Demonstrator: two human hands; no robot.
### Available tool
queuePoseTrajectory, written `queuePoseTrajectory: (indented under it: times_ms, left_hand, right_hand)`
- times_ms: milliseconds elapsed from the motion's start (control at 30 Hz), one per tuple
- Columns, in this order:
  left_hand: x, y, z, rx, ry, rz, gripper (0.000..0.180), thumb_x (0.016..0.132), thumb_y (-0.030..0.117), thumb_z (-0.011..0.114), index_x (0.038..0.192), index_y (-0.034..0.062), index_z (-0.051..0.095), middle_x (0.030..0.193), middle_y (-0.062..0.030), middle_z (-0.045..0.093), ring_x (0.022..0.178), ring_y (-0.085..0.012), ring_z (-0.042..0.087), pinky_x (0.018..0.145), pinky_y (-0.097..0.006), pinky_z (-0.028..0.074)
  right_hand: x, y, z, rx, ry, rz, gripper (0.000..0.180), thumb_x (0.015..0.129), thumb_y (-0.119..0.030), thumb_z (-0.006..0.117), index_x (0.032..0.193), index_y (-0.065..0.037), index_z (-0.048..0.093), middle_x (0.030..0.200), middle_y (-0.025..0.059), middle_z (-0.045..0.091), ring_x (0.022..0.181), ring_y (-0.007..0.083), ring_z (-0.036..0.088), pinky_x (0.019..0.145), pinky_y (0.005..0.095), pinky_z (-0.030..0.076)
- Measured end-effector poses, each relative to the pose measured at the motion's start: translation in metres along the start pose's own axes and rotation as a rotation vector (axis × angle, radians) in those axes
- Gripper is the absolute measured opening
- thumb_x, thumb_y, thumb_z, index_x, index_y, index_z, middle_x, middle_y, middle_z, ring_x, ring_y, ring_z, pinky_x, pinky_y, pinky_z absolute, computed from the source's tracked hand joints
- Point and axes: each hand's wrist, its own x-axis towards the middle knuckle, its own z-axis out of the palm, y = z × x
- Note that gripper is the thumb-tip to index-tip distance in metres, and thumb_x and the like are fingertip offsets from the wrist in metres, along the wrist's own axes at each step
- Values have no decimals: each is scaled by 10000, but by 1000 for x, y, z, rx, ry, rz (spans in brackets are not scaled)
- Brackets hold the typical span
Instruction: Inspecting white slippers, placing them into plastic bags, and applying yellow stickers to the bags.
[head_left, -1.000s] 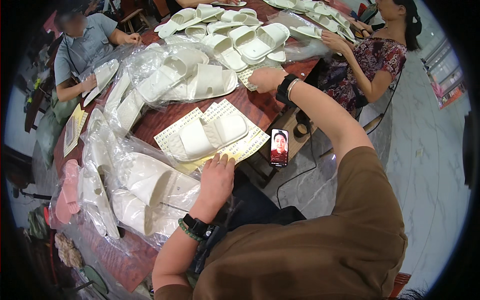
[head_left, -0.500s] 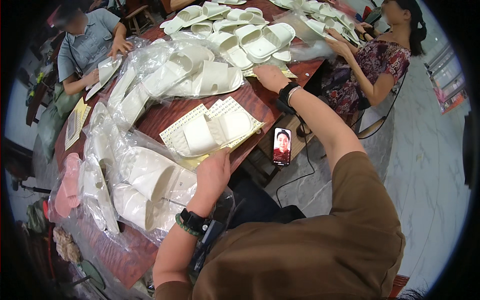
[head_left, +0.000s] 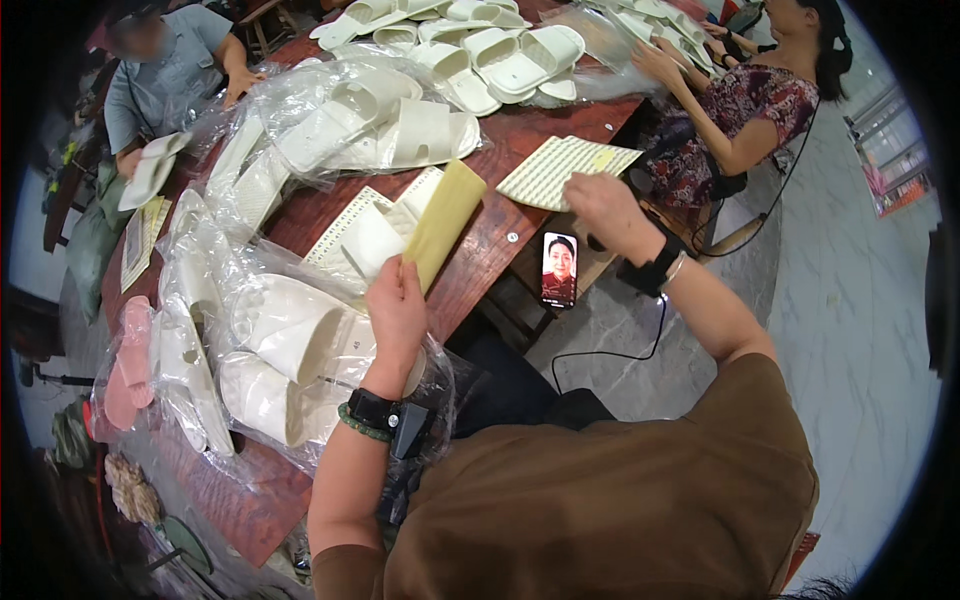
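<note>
Just past the left hand (head_left: 396,305) pinching a long yellow paper sheet (head_left: 446,222), a white open-toe plastic slipper (head_left: 374,238) kinda slants up-right; right hand's (head_left: 610,215) farther off, pinching a cream rectangular sticker sheet (head_left: 545,172).

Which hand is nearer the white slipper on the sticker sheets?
Left: the left hand is just in front of the white slipper, holding a yellow sheet; the right hand is farther off to its right, holding a sticker sheet.

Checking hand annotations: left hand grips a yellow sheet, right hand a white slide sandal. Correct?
What the right hand holds is wrong: the head view shows a printed sticker sheet there. The left hand does grip a yellow sheet.
</note>
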Motion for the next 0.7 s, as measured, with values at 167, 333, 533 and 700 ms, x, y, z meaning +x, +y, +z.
queuePoseTrajectory:
  times_ms: [167,333,533,700]
  left_hand:
    - [-1,2,-1,-75,-4,-8,241,1008,140,532,1097,-57,637,869,-222,686,779,-290,681,720,-373,510]
    - [-6,-1,-1,-185,12,-17,243,1021,149,530,1107,-52,638,868,-182,697,778,-206,669,711,-340,509]
    - [-9,6,-2,-208,36,-20,234,1025,144,532,1115,-43,640,900,-166,709,792,-180,667,718,-323,511]
    - [-10,7,-2,-177,0,28,224,1020,132,537,1120,-41,639,904,-174,706,797,-185,670,723,-332,514]
  right_hand:
    - [-33,-61,18,140,101,-225,146,808,-122,589,930,-45,612,1036,104,642,1164,301,614,894,396,486]
    - [-18,-107,14,158,85,-327,188,811,-127,585,969,-34,628,1107,98,651,1198,292,595,957,392,468]
    - [-5,-127,39,307,194,-337,245,847,-126,593,1067,-50,671,1139,80,670,1187,255,615,966,382,479]
    - [-10,-133,48,357,301,-220,227,828,-116,610,1041,-67,669,1109,76,669,1125,233,633,917,366,489]
